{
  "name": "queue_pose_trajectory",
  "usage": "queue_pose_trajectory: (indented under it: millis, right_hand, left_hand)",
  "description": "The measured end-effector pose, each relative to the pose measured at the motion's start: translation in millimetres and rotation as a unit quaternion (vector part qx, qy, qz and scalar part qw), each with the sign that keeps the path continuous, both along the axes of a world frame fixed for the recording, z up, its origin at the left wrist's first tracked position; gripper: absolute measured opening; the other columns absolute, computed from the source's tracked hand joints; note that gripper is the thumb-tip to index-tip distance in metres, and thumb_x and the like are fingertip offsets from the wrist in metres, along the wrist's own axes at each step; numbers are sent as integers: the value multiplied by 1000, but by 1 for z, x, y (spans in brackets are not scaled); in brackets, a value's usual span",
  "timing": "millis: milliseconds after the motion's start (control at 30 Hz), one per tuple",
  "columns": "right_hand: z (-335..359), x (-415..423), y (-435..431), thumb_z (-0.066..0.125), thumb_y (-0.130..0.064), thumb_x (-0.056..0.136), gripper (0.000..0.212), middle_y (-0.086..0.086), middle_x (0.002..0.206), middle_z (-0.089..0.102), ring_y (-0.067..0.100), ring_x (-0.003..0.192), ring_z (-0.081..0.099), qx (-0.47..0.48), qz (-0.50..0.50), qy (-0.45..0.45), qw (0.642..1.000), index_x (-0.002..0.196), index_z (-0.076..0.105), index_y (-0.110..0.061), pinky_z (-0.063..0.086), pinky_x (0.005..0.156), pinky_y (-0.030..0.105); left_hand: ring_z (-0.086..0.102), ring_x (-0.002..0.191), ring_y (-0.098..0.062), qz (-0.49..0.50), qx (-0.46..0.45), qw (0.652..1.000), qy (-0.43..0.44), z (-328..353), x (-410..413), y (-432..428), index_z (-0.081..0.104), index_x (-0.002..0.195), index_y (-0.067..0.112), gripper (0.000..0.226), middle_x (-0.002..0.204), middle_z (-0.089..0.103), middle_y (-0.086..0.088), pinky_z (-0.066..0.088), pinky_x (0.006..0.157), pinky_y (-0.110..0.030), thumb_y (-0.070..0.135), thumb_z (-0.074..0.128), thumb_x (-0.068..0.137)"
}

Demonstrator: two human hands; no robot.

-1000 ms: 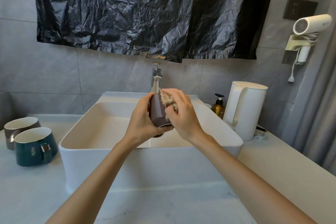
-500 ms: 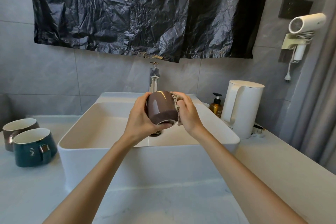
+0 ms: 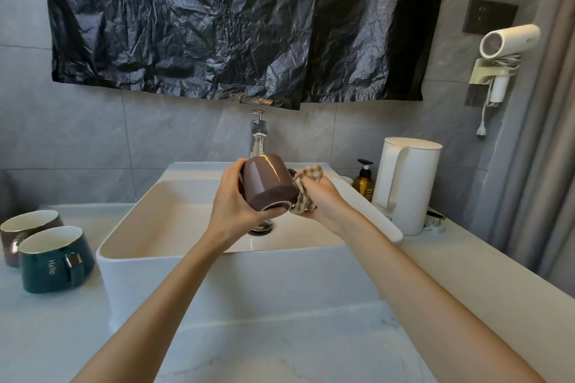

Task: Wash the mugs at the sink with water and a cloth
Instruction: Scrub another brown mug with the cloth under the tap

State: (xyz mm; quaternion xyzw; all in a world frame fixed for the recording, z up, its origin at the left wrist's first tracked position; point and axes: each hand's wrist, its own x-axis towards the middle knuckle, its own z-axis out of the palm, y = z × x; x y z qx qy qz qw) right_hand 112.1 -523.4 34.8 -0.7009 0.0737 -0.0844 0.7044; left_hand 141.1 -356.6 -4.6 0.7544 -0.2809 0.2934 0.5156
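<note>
There are 3 mugs: 1 brown mug [image 3: 267,186] above the sink [image 3: 264,277], and 1 green mug [image 3: 56,261] and 1 dark mug [image 3: 25,227] to the left of the sink. There is 1 cloth [image 3: 311,173] above the sink, 1 tap [image 3: 258,137] behind it, and 1 white kettle [image 3: 404,186] and 1 soap bottle [image 3: 363,183] to its right. 1 hair dryer [image 3: 507,40] hangs high to the right of the sink

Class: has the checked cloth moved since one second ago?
Yes. The checked cloth, in the right hand, has shifted right and down from the faucet, now beside the brown mug.
</note>
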Motion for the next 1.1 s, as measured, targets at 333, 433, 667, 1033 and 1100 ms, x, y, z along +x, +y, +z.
queue_pose_trajectory:
  millis: [333,433,667,1033,1100]
  right_hand:
    - [28,8,-2,47,-13,94,20,9,103,67,25,99,63,-123,-83,-99,984,110,59,-10,52,88,42]
    - [47,0,-5,48,-11,94,16,5,99,61,22,92,59,-260,-94,-176,945,108,54,-11,50,77,37]
    - [59,-10,-1,48,-10,94,20,14,112,58,29,99,54,-525,5,-224,821,113,49,-5,37,70,34]
    - [58,-2,5,49,-13,95,17,7,102,56,25,91,53,-528,72,-220,817,110,44,-7,37,63,32]
    - [56,0,6,50,-15,95,19,3,99,54,19,88,51,-483,77,-219,844,112,42,-10,35,58,25]
  left_hand:
    - [36,119,17,-73,25,997,21,0,-7,-7,22,143,19,117,139,35,6,31,92,0,31,94,52]
    - [33,132,2,-120,-30,987,104,1,-9,-2,15,145,40,111,145,26,13,29,103,-16,60,79,57]
    - [61,93,-13,-95,-56,988,107,20,-4,-9,48,117,49,22,99,65,3,46,83,-26,52,46,96]
    - [61,76,-2,-149,-50,975,159,39,6,-20,62,103,16,20,94,67,0,45,64,-9,27,45,101]
    - [59,73,-2,-129,-76,975,167,38,8,-23,62,101,15,22,88,66,1,43,61,-9,29,45,101]
